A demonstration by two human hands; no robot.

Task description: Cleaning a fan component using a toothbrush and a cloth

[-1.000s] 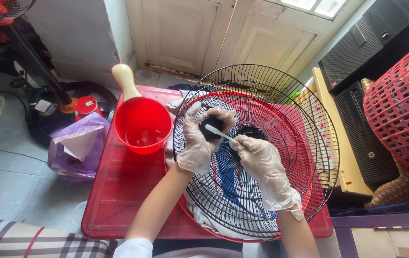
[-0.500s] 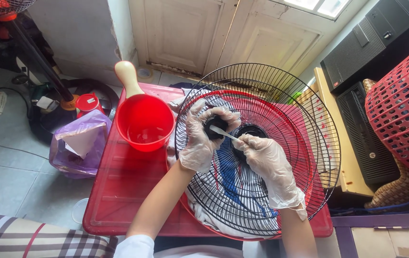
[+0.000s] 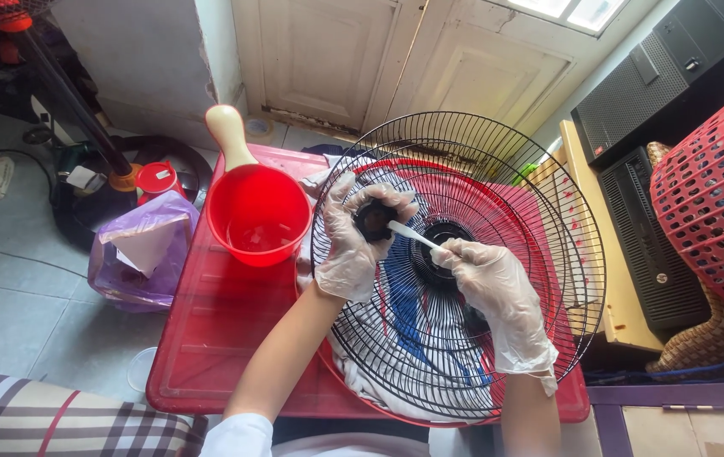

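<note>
Nearest me, my right hand (image 3: 497, 292), in a clear glove, is curled shut around the handle end of a small white brush (image 3: 413, 234). The brush's long axis runs from that hand up and to the left, its far end pointing at a small black cap (image 3: 375, 218). My left hand (image 3: 353, 237), also gloved, is wrapped partly closed around that cap, fingers over the top, holding it just left of the black hub (image 3: 442, 245) at the middle of the fan guard (image 3: 548, 254).

The black wire fan guard lies nearly flat, its rim tilted up toward the far side. It rests over a red basin (image 3: 510, 182) with white and blue cloth (image 3: 404, 313) under the wires. All of this sits on a red plastic lid (image 3: 218, 338) that serves as my bench.

Left of the fan guard, touching its rim, stands a red scoop (image 3: 256, 216) with a cream handle pointing away from me. Farther left of it lies a purple bag (image 3: 138, 254) on the floor. Right of the fan guard is a pink laundry basket (image 3: 718, 195).
</note>
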